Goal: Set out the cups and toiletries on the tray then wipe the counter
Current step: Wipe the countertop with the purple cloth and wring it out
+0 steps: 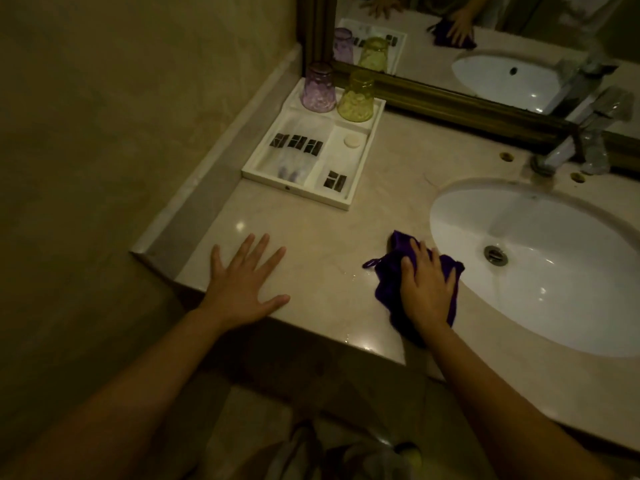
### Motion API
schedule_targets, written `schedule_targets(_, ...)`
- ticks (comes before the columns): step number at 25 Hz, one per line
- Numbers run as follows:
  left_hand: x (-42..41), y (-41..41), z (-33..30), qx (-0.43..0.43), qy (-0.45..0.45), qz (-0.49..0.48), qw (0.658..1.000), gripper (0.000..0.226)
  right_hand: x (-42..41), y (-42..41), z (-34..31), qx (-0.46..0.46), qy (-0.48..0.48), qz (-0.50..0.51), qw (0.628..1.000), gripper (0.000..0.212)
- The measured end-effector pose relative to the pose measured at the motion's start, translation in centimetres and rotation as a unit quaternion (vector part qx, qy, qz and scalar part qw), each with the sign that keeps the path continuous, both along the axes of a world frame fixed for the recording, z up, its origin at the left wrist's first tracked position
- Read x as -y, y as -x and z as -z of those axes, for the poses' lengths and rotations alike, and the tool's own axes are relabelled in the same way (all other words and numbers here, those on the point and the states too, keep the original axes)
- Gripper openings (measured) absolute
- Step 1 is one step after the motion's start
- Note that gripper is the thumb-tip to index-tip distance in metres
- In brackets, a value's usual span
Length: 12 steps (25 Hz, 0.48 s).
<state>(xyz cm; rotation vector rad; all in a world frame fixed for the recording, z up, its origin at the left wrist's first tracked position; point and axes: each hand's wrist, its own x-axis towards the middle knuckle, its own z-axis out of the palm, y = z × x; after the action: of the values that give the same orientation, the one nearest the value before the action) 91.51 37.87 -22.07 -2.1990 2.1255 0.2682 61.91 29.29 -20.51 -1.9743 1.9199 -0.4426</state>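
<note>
Down near the front edge of the glossy beige marble worktop (311,237), the crumpled dark purple wiping cloth (391,271) lies just left of the white oval sink basin (540,271), with a small wet streak beside it. The right hand (427,289) presses flat on top of the cloth, fingers spread and only slightly curled, so its grip is open rather than clamped around the fabric. The left hand (242,282) rests palm down on the bare stone, well apart from the cloth, fingers splayed, its grip apart and holding nothing.

Farther back, in the corner by the wall, sits the white rectangular divided tray (298,190). Two upturned cups stand side by side in its rear compartments: a translucent purple tumbler (318,87) on the left and a translucent yellow-green tumbler (356,97) on the right, close together. In front of them, clear sachets with dark labels (297,143) fill the long left compartment, a small round pale soap (352,140) lies in the middle right compartment, and another dark-labelled sachet (335,179) in the front right one.

Behind the tray runs the dark gilt-framed mirror (450,102), and a chrome tap (568,147) stands behind the basin.
</note>
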Motion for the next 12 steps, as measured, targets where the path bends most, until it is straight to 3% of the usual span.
schedule_targets(7,0.1,0.1,0.4,0.004,0.017,0.004,1.0,0.082,3.8,-7.3,0.6,-0.11,0.01,-0.183,0.977,0.052)
schedule_targets(12,0.3,0.0,0.5,0.003,0.026,0.005,1.0,0.084,2.5,-8.7,1.2,-0.143,0.022,-0.236,0.961,0.055)
